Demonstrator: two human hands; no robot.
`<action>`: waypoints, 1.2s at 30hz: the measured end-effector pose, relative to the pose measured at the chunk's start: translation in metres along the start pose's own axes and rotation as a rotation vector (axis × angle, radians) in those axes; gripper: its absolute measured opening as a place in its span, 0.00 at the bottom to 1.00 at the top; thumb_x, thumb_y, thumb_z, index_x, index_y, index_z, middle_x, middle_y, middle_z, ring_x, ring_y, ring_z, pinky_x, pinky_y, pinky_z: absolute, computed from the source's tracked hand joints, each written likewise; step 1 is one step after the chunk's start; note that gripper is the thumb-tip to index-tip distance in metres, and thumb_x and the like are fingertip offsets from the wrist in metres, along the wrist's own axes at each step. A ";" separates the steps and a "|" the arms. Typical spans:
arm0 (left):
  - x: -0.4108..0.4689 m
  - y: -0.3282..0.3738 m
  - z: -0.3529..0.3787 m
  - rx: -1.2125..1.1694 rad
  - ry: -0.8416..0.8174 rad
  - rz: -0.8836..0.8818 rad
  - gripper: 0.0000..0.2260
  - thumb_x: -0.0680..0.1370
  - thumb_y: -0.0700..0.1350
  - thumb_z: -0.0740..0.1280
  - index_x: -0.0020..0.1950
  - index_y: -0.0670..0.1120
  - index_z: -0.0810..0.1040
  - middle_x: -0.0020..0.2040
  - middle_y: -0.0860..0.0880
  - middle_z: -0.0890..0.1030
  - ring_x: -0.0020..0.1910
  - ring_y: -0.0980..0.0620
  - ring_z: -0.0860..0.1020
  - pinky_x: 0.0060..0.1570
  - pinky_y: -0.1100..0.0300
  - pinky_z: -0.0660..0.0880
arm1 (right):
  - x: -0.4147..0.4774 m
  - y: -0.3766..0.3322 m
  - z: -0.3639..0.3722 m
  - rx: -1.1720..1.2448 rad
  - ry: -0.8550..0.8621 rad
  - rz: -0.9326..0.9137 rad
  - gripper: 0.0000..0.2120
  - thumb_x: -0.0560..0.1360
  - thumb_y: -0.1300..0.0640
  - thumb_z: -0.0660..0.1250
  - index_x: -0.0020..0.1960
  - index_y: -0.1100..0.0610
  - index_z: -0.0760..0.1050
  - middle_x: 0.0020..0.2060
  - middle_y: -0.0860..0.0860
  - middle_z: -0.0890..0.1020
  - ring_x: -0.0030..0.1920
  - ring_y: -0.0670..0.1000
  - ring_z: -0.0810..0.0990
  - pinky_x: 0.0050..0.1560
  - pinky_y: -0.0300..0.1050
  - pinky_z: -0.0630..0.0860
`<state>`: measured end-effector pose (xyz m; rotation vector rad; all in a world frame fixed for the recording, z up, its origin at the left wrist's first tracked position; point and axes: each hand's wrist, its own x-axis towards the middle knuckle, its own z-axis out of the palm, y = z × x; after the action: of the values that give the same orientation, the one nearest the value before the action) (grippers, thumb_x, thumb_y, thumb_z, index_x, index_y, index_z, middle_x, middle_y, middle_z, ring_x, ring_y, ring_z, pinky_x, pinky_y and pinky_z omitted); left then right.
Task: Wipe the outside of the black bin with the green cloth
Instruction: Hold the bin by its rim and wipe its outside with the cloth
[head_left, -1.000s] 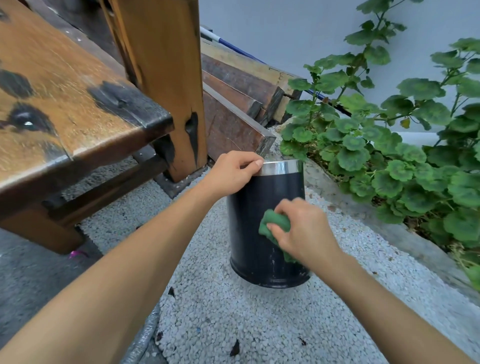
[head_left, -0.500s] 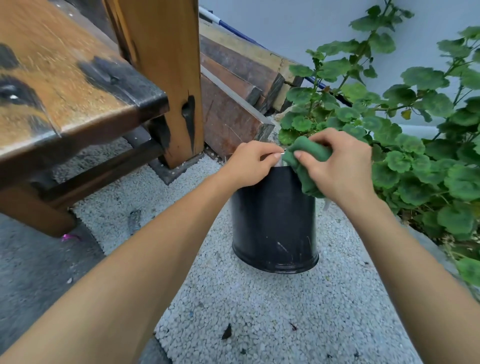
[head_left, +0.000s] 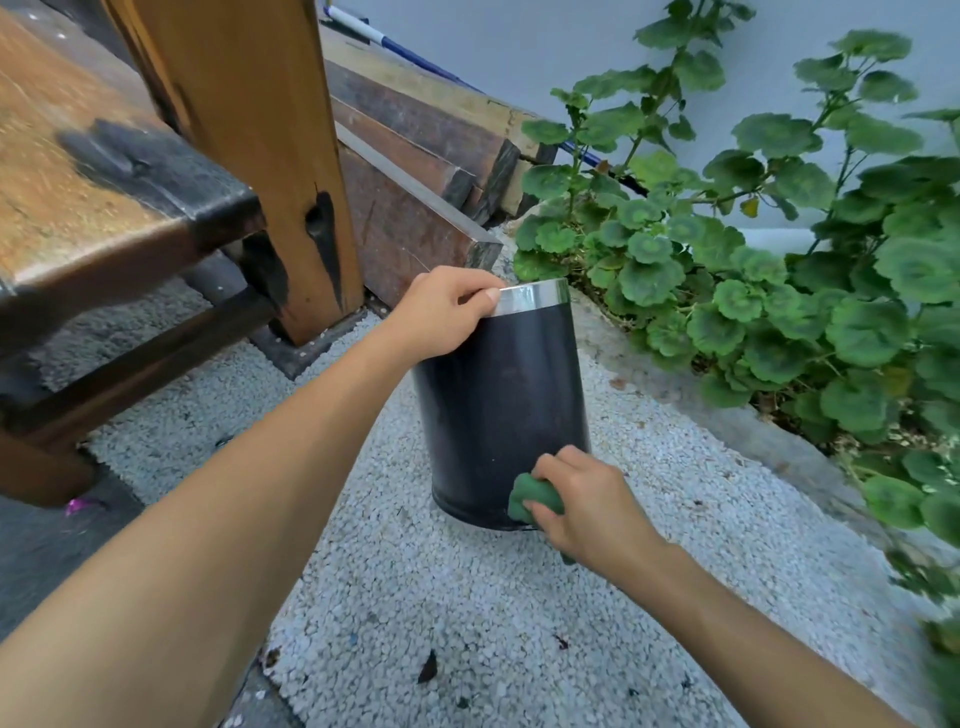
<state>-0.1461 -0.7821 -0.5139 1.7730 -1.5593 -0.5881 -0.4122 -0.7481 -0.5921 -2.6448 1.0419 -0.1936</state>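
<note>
A black bin (head_left: 498, 395) with a shiny metal rim stands upright on pale gravel ground. My left hand (head_left: 441, 314) grips the rim on the bin's left side, thumb along the metal band. Low on the bin's right front, near its base, my right hand (head_left: 587, 501) presses a bunched green cloth (head_left: 530, 496) against the black wall. Most of the cloth is hidden under my fingers.
A wooden bench (head_left: 104, 197) and its thick post (head_left: 270, 156) stand to the left. Stacked timber planks (head_left: 415, 156) lie behind the bin. A leafy green plant (head_left: 779, 291) in a bed with a concrete kerb (head_left: 675, 384) crowds the right side.
My right hand has swept the cloth from the rim at the top right down to the base of the bin. The left hand has kept its hold on the rim.
</note>
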 end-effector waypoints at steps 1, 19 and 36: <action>0.000 0.000 -0.001 -0.001 -0.005 0.001 0.11 0.84 0.46 0.61 0.54 0.52 0.83 0.50 0.52 0.85 0.55 0.51 0.79 0.54 0.60 0.68 | -0.002 0.003 -0.002 0.056 0.009 0.037 0.10 0.72 0.50 0.77 0.50 0.53 0.80 0.44 0.47 0.79 0.43 0.52 0.80 0.46 0.47 0.78; -0.007 0.023 0.017 0.074 -0.089 0.033 0.13 0.85 0.42 0.59 0.62 0.49 0.81 0.56 0.49 0.83 0.59 0.47 0.79 0.61 0.51 0.73 | -0.024 0.041 -0.008 0.408 0.381 0.305 0.13 0.74 0.41 0.74 0.57 0.40 0.76 0.48 0.33 0.79 0.49 0.35 0.78 0.43 0.27 0.75; 0.034 0.032 0.076 0.245 0.339 -0.020 0.15 0.83 0.52 0.60 0.40 0.45 0.70 0.38 0.50 0.70 0.45 0.44 0.72 0.47 0.52 0.60 | -0.003 0.040 0.060 0.400 0.740 0.066 0.14 0.73 0.53 0.78 0.52 0.60 0.80 0.47 0.50 0.80 0.47 0.45 0.78 0.52 0.31 0.75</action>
<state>-0.2171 -0.8324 -0.5362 1.9503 -1.4219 -0.0956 -0.4270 -0.7607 -0.6619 -2.1829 1.1240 -1.2877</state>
